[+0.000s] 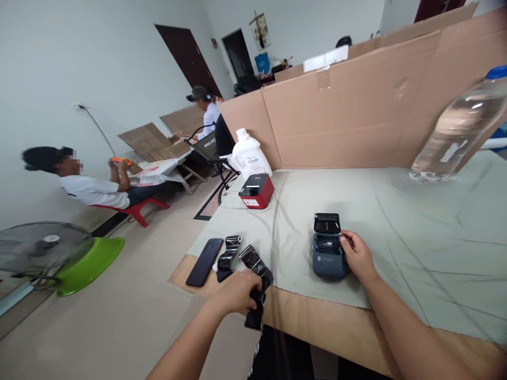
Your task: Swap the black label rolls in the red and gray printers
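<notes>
Gripping a black film roll (254, 315), touching an open printer (328, 262)

Grips the film roll in the closed left hand (240, 289), out over the front edge of the desk (317, 319). Has a crinkled black strip (253, 258) just beyond the knuckles, slanting across the pale green cloth (380, 227); cannot tell whether joined to the roll.

Touches the printer with the right hand (358, 258), with thumb and forefinger at the upper right edge and the other fingers curled; cannot tell whether pinching or merely resting there. Lies flat on the cloth, well to the right of the film, with lid (327, 222) tipped back and compartment (328, 244) exposed.

Near the left hand, on the desk: a second black film piece (228, 255) with a pale core, and just beside it a phone (204, 262), dark screen up.

Farther back: a red-and-black box (257, 192), a white jug (251, 157) behind it, a long cardboard panel (348, 116), and at far right a clear bottle (453, 129) with a blue cap.

Off to the left, beyond the desk: a seated person (93, 190) with an orange object (121, 160) in hand, and a fan (43, 248) near a green stool (93, 264).
</notes>
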Available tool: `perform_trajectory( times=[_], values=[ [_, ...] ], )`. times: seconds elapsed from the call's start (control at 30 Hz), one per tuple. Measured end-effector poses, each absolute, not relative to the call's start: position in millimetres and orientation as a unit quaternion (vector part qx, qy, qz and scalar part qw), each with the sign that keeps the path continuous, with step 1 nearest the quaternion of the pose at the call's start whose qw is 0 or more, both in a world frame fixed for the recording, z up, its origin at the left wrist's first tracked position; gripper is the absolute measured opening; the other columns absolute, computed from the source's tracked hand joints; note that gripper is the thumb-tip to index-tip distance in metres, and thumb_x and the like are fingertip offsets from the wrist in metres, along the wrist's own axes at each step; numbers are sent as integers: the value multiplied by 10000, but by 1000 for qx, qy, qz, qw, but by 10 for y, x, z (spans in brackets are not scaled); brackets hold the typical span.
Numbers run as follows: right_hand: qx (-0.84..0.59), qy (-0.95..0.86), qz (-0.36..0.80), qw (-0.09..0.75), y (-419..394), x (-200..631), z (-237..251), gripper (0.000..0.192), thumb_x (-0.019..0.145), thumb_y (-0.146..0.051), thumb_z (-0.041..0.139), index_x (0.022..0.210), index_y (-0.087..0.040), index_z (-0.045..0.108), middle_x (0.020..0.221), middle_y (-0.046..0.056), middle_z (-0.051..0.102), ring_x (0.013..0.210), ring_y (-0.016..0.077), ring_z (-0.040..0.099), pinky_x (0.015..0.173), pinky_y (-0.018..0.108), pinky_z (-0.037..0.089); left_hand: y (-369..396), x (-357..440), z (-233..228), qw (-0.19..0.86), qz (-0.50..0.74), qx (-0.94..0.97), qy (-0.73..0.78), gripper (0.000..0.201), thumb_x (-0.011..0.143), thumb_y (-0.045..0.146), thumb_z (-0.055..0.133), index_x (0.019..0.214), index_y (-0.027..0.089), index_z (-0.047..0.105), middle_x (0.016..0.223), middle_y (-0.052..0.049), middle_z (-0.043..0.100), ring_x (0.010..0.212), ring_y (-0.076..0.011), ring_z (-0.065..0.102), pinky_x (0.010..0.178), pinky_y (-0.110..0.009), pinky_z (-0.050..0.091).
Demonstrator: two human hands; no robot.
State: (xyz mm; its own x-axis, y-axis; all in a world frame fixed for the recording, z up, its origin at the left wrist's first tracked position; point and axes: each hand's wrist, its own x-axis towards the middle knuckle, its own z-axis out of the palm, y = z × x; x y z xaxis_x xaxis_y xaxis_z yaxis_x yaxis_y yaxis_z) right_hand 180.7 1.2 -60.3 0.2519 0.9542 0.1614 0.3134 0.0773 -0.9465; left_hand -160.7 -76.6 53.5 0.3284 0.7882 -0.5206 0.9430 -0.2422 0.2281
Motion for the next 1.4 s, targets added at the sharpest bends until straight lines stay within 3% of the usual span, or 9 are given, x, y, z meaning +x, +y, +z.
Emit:
perform_trajectory(
  times=[0.1, 0.17, 0.37, 0.57, 0.97, 1.4],
  values=[
    [-604, -523, 312, 515, 16, 1799, -607, 440, 827, -534, 495, 1059, -185, 628, 983, 99, 694, 827, 221, 632, 811, 404, 500, -773, -1216, 616, 370, -131, 791, 469, 344, 602, 260, 808, 919, 244, 677, 891, 19, 661, 827, -179, 600, 701, -239, 425],
    [-601, -521, 317, 517, 15, 1793, -602, 441, 830, -537, 495, 1059, -184, 626, 975, 98, 693, 822, 220, 632, 802, 399, 504, -709, -915, 674, 393, -82, 803, 440, 375, 641, 314, 803, 978, 232, 660, 916, 4, 653, 823, -168, 597, 707, -234, 435],
    [-602, -528, 319, 507, -3, 1803, -565, 452, 854, -535, 450, 1069, -177, 625, 1007, 103, 691, 881, 234, 632, 841, 408, 495, -245, -145, 719, 257, 77, 876, 401, 329, 830, 324, 664, 1134, 219, 598, 1106, -63, 631, 1082, -217, 532, 946, -334, 404],
    [-601, -521, 320, 516, -4, 1797, -556, 414, 865, -512, 445, 1053, -193, 630, 1075, 104, 686, 961, 242, 628, 896, 415, 482, 89, 184, 498, 141, 51, 876, 458, 319, 897, 351, 565, 1182, 210, 591, 1121, -76, 631, 1120, -245, 495, 966, -402, 378],
    [-599, -516, 334, 513, -8, 1775, -525, 435, 848, -528, 449, 1045, -180, 619, 1060, 111, 688, 885, 229, 642, 846, 401, 502, 136, 232, 354, 111, 36, 868, 482, 302, 898, 336, 549, 1157, 204, 627, 1107, -79, 630, 1133, -269, 466, 961, -425, 374],
    [-602, -513, 333, 513, 1, 1767, -561, 421, 858, -524, 449, 1053, -186, 608, 1035, 104, 676, 866, 225, 626, 842, 408, 493, 112, 129, 185, 172, 180, 850, 465, 300, 860, 272, 601, 1146, 184, 622, 1145, -85, 603, 1110, -241, 499, 995, -398, 422]
  ],
)
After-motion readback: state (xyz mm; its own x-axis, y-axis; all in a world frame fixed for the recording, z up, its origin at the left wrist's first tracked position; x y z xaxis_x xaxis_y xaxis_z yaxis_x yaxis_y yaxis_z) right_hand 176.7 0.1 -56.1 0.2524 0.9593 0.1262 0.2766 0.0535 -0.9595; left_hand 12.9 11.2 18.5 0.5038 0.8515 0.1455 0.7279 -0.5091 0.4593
